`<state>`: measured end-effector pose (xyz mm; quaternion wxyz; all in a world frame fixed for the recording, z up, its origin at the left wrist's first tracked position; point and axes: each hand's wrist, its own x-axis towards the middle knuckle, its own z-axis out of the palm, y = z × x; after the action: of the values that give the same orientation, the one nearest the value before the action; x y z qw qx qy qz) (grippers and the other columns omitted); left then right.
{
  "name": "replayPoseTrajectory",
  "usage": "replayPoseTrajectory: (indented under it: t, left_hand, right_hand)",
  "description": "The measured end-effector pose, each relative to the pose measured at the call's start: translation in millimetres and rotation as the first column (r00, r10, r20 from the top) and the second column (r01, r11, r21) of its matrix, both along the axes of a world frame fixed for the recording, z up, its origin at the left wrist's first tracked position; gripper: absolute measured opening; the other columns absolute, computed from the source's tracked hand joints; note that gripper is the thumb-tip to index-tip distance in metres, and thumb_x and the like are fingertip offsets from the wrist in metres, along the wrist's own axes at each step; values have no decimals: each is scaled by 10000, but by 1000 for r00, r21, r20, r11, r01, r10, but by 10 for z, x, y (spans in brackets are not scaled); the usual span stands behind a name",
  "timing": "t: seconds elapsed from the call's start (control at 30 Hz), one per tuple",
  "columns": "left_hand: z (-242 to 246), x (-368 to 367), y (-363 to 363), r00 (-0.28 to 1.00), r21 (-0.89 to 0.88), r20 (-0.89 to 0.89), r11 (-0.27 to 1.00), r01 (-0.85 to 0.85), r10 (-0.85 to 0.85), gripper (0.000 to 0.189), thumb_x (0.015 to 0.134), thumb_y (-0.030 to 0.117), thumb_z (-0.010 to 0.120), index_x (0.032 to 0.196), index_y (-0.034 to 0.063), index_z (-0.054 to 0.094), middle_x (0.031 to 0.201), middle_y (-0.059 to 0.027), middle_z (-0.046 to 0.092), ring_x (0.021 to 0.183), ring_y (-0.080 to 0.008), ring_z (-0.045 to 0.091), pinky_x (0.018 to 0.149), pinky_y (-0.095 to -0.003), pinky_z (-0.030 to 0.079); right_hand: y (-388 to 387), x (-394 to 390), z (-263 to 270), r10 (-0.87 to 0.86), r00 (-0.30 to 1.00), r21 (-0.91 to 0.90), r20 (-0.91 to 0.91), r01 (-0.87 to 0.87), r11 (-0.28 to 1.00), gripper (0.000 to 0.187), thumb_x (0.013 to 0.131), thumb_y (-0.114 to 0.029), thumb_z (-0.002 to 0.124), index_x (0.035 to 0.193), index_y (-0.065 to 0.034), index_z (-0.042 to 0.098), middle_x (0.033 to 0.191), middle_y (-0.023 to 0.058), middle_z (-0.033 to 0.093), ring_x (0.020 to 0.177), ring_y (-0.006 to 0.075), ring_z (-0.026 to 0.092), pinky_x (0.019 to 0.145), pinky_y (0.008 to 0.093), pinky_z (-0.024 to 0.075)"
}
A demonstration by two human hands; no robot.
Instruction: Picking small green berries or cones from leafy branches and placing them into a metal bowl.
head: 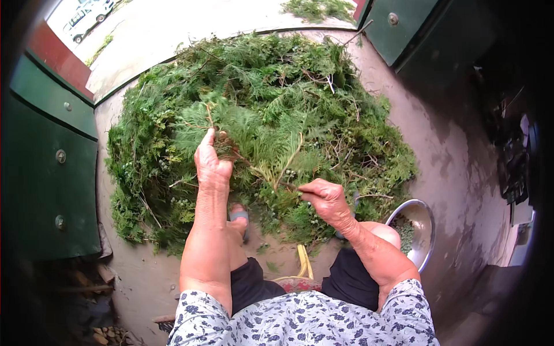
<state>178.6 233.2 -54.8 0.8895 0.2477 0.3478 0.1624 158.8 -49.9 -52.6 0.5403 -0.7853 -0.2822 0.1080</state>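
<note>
In front of me a leafy conifer branch [288, 162], apparently arborvitae, is held up over a large heap of similar cut branches [363, 129]. My right hand [326, 201] pinches the bare woody end of its stem between thumb and fingers. My left hand [212, 158] is closed around foliage further up, thumb pointing away from me; a thin brown twig [209, 114] sticks out past the thumb. Whether that twig belongs to the same branch I cannot tell. Small pale green cones [175, 201] show among the heap's sprays.
A metal basin [426, 242] holding small green cones [403, 233] stands by my right knee. Between my legs is a yellow stool leg [304, 261]. Green door panels [56, 181] flank the left, another green door [402, 26] the right. Wood scraps [104, 274] lie lower left.
</note>
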Motion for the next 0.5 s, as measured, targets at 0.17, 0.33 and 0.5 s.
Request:
replayPoseTrajectory:
  t: [0.17, 0.33, 0.5]
  left_hand:
    - [149, -18, -138, 998, 117, -44, 992, -49, 55, 169, 863, 199, 562, 984, 83, 587, 843, -42, 599, 715, -201, 567, 638, -326, 477]
    - [356, -3, -314, 993, 65, 116, 998, -9, 1, 157, 894, 261, 486, 899, 112, 535, 732, -42, 533, 606, -173, 481, 523, -310, 397]
    - [301, -1, -300, 938, -5, 297, 982, 189, -179, 212, 920, 269, 444, 790, 103, 448, 594, -2, 417, 463, -122, 357, 427, -269, 285]
  right_hand:
    - [-67, 100, -249, 260, 784, 167, -564, -201, 965, 453, 743, -120, 689, 1159, -24, 537, 956, 86, 628, 836, 189, 610, 768, 287, 492]
    - [98, 70, -435, 250, 321, 355, -913, 324, 877, 739, 839, -208, 621, 1398, -67, 158, 1006, 144, 597, 859, 190, 610, 785, 337, 504]
    - [112, 133, -245, 455, 401, 606, -795, 547, 577, 522, 789, -126, 669, 1238, -119, 402, 977, 143, 610, 862, 246, 604, 817, 400, 485]
